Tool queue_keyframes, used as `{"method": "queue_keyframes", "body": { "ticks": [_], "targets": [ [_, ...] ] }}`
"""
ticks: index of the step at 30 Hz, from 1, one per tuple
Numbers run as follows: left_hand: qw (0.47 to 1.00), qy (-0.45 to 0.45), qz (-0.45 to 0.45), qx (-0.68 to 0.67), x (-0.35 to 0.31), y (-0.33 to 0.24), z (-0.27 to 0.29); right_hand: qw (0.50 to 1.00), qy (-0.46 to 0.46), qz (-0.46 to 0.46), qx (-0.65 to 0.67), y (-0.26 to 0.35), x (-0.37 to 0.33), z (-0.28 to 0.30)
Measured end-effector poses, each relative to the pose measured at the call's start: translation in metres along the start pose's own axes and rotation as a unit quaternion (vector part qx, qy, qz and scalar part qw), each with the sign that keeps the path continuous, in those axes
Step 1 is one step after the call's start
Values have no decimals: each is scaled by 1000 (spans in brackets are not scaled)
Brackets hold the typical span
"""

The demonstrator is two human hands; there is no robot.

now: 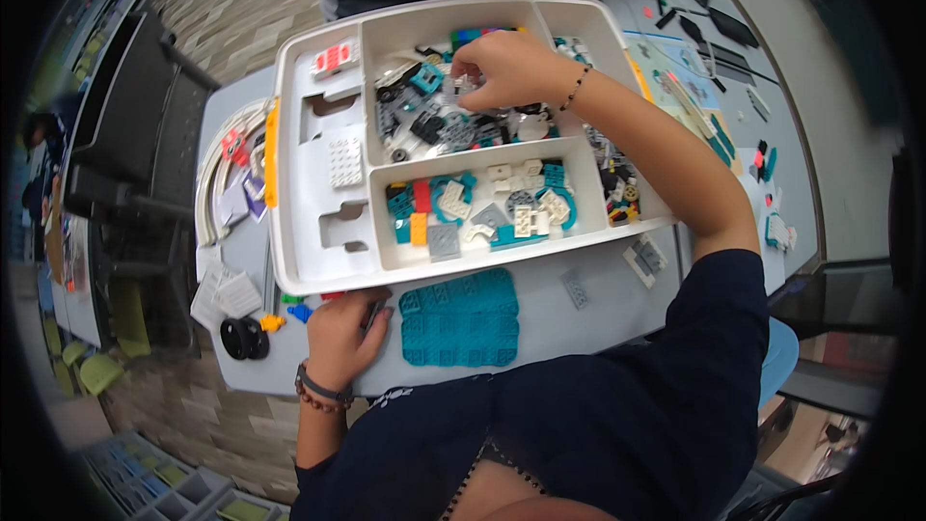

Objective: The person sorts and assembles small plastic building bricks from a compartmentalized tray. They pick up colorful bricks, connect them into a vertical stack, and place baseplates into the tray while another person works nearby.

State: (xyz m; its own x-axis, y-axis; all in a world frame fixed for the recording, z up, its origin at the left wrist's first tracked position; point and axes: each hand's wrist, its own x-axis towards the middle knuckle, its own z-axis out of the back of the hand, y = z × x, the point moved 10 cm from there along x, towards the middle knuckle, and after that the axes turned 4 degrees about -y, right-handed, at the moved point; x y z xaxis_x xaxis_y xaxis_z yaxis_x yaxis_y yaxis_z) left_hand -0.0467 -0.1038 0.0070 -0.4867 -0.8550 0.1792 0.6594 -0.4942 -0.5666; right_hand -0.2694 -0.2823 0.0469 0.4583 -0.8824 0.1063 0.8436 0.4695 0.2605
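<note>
So the right hand [516, 69] is down in the big upper compartment of the white tray [307, 207], fingers bent in over the loose building pieces [455, 132]; can't tell if it's actually pinching one. Left hand [340, 342] is curled at the tray's near edge, and I can't make out whether it's gripping anything either. Just right of it, a bunch of teal plates [459, 320] sits on the grey table [617, 326], with black wheels [244, 339] off to the left.
</note>
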Motion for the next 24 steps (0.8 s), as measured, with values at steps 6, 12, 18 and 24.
{"method": "queue_keyframes", "body": {
  "ticks": [6,12,18,24],
  "targets": [
    [1000,-1,9,2,-1,0,-2,984,-46,-107,134,-36,-73,87],
    [1000,-8,2,-7,-1,-1,0,963,183,-197,-34,-54,-161,51],
    [1000,-15,-2,-12,-3,1,2,969,154,-188,-46,-44,-162,51],
    [1000,-22,-4,-5,-5,1,2,972,148,-176,-56,-39,-153,52]
  ]
}}
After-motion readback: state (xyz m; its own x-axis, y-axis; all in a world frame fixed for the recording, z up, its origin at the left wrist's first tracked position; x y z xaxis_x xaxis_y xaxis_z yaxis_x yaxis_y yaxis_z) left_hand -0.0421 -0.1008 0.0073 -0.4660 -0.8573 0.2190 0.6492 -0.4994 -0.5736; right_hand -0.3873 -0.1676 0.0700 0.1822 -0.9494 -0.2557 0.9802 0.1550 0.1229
